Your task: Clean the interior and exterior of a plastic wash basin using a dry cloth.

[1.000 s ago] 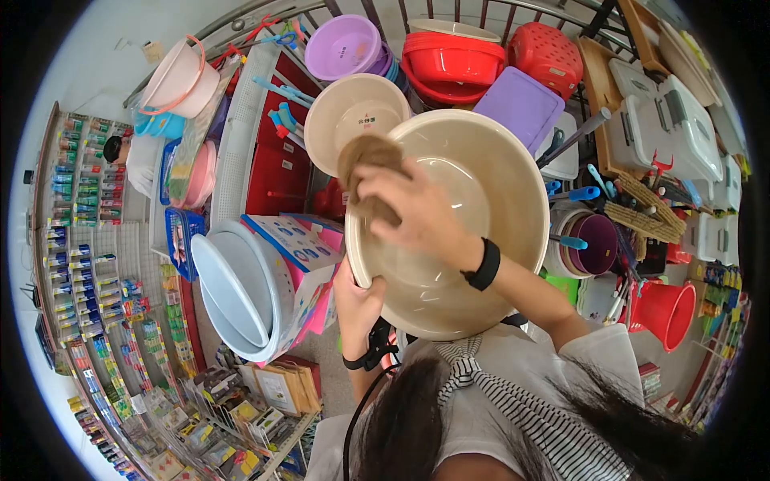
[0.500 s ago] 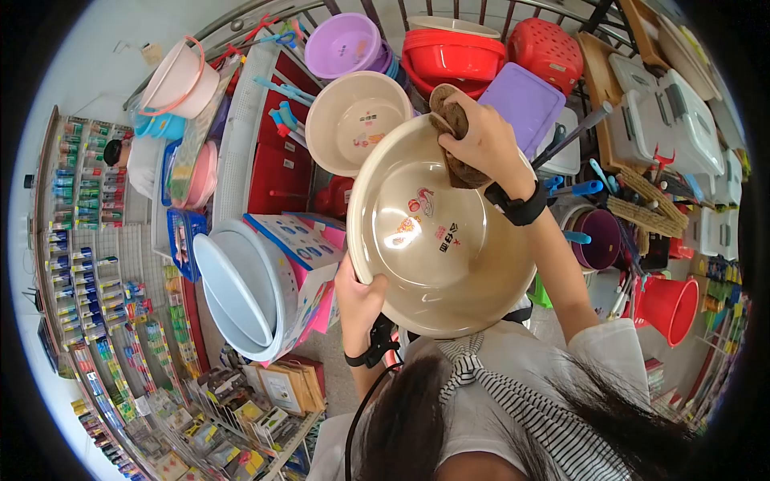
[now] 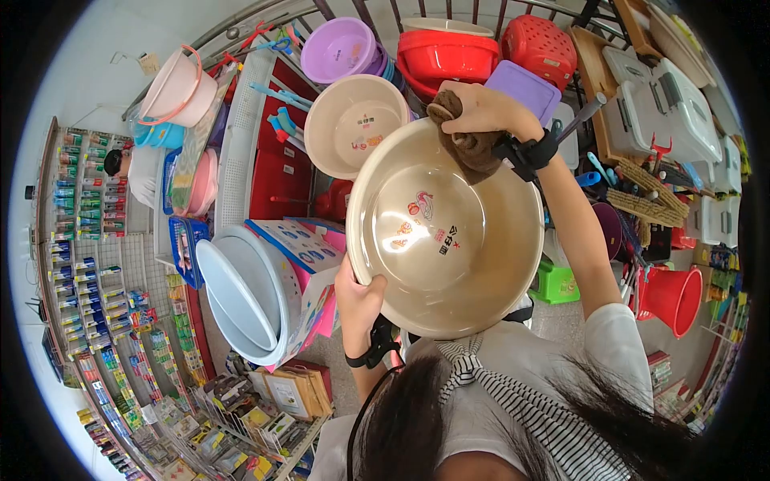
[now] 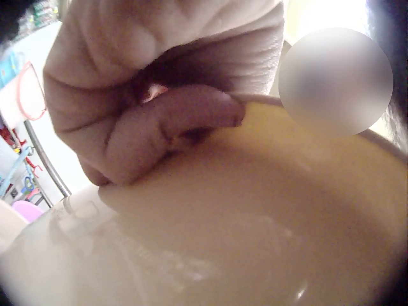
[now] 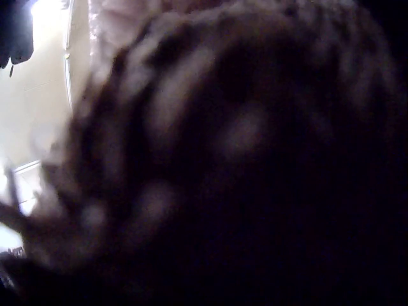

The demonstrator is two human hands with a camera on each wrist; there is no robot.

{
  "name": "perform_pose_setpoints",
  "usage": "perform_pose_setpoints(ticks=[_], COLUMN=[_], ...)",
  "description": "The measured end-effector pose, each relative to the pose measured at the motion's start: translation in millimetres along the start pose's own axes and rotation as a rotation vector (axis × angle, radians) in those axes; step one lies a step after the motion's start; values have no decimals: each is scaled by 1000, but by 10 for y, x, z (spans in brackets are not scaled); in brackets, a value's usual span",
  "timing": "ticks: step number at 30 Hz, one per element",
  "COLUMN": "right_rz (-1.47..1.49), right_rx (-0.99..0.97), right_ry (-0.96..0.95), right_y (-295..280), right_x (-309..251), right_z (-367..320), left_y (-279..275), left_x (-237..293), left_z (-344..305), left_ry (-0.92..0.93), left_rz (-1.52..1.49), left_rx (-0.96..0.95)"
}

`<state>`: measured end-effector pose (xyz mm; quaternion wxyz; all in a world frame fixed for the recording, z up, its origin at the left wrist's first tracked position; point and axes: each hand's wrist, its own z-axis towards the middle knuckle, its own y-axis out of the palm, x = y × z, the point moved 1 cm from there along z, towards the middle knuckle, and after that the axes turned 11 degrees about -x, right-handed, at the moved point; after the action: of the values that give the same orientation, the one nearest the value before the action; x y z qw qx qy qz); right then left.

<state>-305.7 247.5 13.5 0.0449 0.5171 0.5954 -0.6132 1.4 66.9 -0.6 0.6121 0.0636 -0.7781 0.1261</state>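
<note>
A large beige basin (image 3: 425,280) is tilted in front of the person's body, printed characters and pictures on its inner bottom. The left hand (image 3: 359,301) grips its left rim; in the left wrist view the fingers of the left hand (image 4: 159,102) curl at the basin's wall (image 4: 191,236). At the upper right rim, the right hand (image 3: 485,112) holds a brown cloth (image 3: 473,152), part of which hangs inside the basin. The cloth (image 5: 191,127) fills most of the dark right wrist view, where the right fingers are mostly hidden.
A smaller beige basin (image 3: 357,120) stands just beyond the held one. Pale blue tubs (image 3: 241,297) are at left, red basins (image 3: 449,56) behind, a purple lid (image 3: 525,92) and grey-lidded boxes (image 3: 682,120) at right.
From the left part of the basin, the right hand moved with the cloth to the upper right rim, then slightly farther up. The left hand kept its hold on the left rim.
</note>
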Motion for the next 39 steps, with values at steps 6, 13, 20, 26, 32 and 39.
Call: perform_pose_setpoints(ticks=[6,13,20,26,32,39], right_rz=[213,106,-153,-207,-211,-241], right_rx=[92,528,607,617,588,667], right_ry=[-178,-335,-467,-523,-603,-527], right_y=[-34,-327,145,581,1096,966], right_x=[-211,-859,-1219,-1308,-1120,-902], right_z=[-154,-791,-1155,-1138,-1272,-1290], left_y=[-20,71,188,481,570,565], left_x=[69,209,296,496,480,520], left_z=[-87,-82,-6,51,0,-43], left_ry=[21,144,288,451,326,344], left_rz=[34,328,561,554,503,423], left_rx=[75,268,360,378,358,283])
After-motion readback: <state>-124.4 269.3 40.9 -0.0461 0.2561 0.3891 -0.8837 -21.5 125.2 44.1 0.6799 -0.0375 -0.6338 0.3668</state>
